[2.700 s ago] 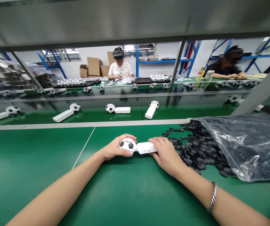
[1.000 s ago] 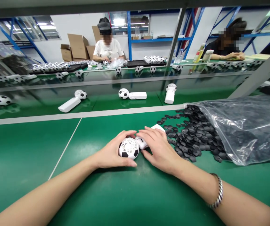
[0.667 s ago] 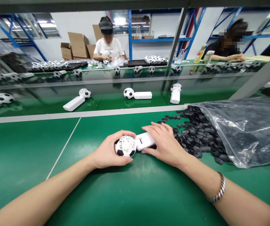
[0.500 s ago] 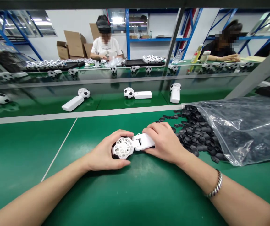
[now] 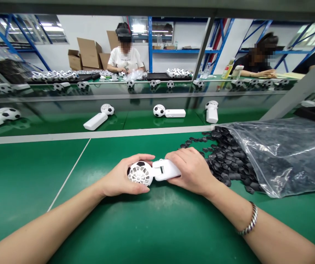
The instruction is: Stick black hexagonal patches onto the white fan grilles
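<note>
A small white hand fan with a football-patterned head (image 5: pixel 140 173) lies on the green table (image 5: pixel 157 223) in front of me. My left hand (image 5: pixel 118 178) is wrapped round the round head, whose white grille faces up. My right hand (image 5: pixel 194 170) grips the white handle (image 5: pixel 166 169), fingers curled over it. Just right of my right hand lies a heap of small black parts (image 5: pixel 224 161) spilling from a clear plastic bag (image 5: pixel 284 154).
Three more football fans (image 5: pixel 98 118) (image 5: pixel 169 112) (image 5: pixel 211 111) lie on the green conveyor (image 5: pixel 50 124) beyond a grey strip. A slanted metal post (image 5: pixel 297 95) rises at right. Two people sit at the far bench among more fans and cardboard boxes (image 5: pixel 87 51).
I have turned the fan over in my hands, so the head now shows its white grille instead of the football pattern. The fans on the conveyor have drifted right.
</note>
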A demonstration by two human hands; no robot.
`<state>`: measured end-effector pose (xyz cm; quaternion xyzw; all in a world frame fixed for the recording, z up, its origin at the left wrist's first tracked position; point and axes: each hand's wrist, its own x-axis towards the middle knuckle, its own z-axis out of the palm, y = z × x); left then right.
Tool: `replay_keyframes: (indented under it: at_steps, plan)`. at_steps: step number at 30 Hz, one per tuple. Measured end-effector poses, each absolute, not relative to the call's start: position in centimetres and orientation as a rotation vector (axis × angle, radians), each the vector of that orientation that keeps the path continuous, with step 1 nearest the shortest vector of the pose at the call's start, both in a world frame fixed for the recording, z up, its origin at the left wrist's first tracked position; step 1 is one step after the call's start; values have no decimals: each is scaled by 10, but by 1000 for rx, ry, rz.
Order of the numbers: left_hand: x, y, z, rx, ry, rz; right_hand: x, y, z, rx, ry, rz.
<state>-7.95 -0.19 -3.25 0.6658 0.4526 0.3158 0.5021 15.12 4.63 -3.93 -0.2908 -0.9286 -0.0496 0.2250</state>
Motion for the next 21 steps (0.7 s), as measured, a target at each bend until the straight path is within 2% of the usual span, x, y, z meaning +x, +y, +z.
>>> replay_keyframes:
  at_steps: [8, 11, 14, 19, 21]
  plan:
    - [-80, -2, -33, 1339, 974, 851, 153, 47, -40, -805, -2542, -71]
    - [-77, -3, -33, 1057, 870, 985, 151, 43, -38, -858, -2478, 119]
    - [-72, -4, -31, 890, 742, 1106, 145, 33, -35, -950, -2311, 594]
    - [-64, -7, -33, 961, 727, 1100, 130, 14, -32, -917, -1649, 1869]
    - [-62, -9, -36, 963, 796, 1064, 125, 10, -35, -837, -1390, 2184]
